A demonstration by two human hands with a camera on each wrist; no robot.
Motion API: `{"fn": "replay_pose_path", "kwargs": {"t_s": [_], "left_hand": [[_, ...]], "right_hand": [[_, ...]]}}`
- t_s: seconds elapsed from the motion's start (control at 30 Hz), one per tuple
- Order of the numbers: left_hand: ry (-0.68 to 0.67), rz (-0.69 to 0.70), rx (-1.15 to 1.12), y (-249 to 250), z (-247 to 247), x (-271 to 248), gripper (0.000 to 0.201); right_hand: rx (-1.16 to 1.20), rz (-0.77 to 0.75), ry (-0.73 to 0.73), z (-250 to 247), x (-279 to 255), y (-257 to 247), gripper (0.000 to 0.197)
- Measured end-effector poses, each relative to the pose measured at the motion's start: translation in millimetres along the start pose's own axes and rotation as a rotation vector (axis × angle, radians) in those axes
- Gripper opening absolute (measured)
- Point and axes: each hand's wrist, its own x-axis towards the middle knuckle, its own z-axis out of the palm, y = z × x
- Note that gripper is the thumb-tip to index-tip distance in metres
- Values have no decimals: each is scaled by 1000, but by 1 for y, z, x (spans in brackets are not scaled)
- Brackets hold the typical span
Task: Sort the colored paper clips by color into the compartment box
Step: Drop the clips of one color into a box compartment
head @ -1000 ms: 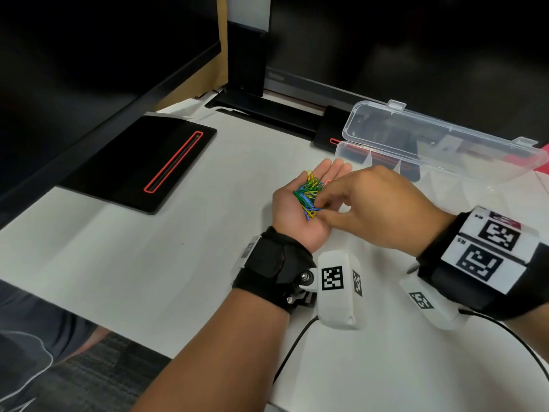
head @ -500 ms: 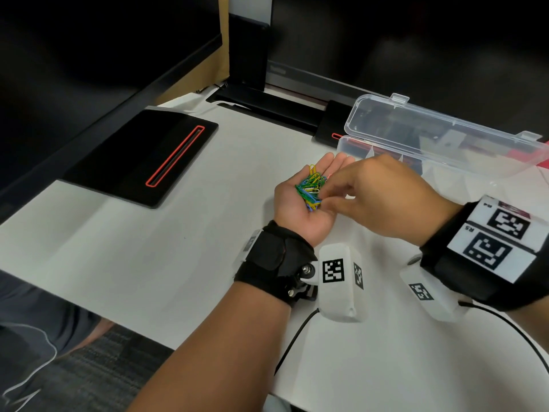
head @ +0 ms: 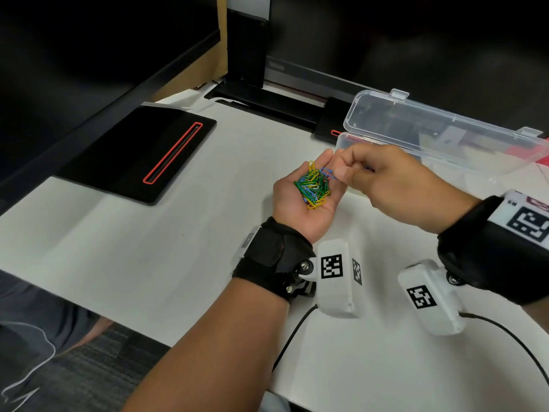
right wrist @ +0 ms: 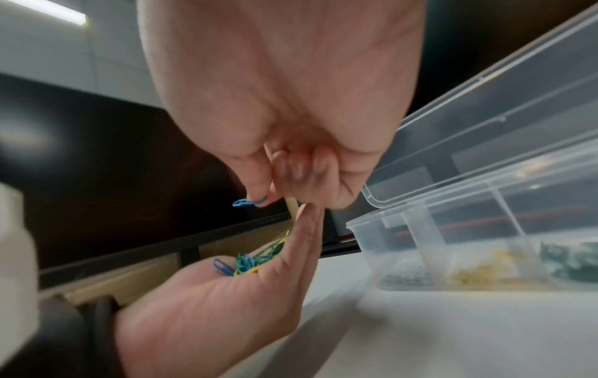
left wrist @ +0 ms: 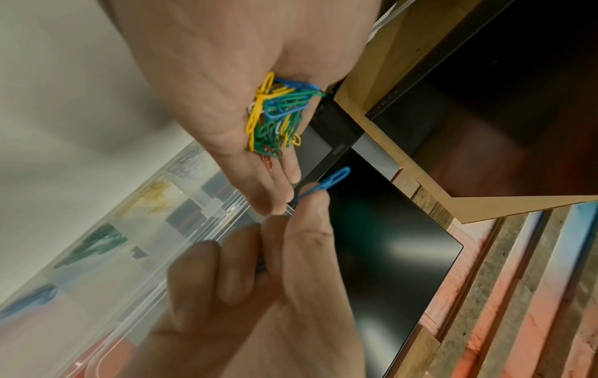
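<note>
My left hand (head: 309, 200) is palm up and flat, fingers relaxed, carrying a tangled pile of green, yellow and blue plastic-coated paper clips (head: 313, 187). My right hand (head: 395, 185) has thumb and index clamped on one blue paper clip (left wrist: 327, 182), held just beside the left fingertips; the other right fingers are curled in.

The clear plastic compartment box (head: 350, 139) sits on the white counter (head: 148, 263) just behind both hands, lid open. The wrist views show silver, yellow, green and blue lots already in separate compartments; the blue lot is further along the row.

Handling, as I judge it:
- Clips are very light, stiff wire with a slick coating.
- They hook each other, so a pull can drag neighbours out.
- Best hold: pinch one rounded end, flat faces between thumb and index.
- Keep the left palm level, or the pile slides off.
</note>
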Motion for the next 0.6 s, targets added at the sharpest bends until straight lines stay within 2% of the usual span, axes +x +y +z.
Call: {"fn": "replay_pose_path", "kwargs": {"t_s": [0.1, 0.17, 0.27, 0.33, 0.4, 0.47, 0.53, 0.6], "left_hand": [[-10, 0, -12, -1, 1, -1, 34], [-19, -4, -22, -1, 2, -3, 34], [-26, -24, -24, 0, 3, -5, 35], [-22, -31, -32, 0, 2, -5, 35], [-26, -36, -42, 0, 3, -5, 35], [-33, -32, -42, 1, 2, -4, 35], [-34, -17, -27, 1, 2, -2, 36], [-31, -4, 17, 2, 1, 0, 34]], "right_hand": [[430, 194, -8, -1, 0, -2, 22], [728, 282, -21, -4, 1, -1, 17], [1016, 275, -110, -11, 2, 2, 8], [1143, 287, -131, -14, 3, 5, 14], [1199, 338, -113, -16, 7, 6, 29], [1157, 412, -75, -16, 11, 3, 46], [982, 422, -58, -13, 12, -1, 53], [679, 319, -66, -7, 10, -8, 49]]}}
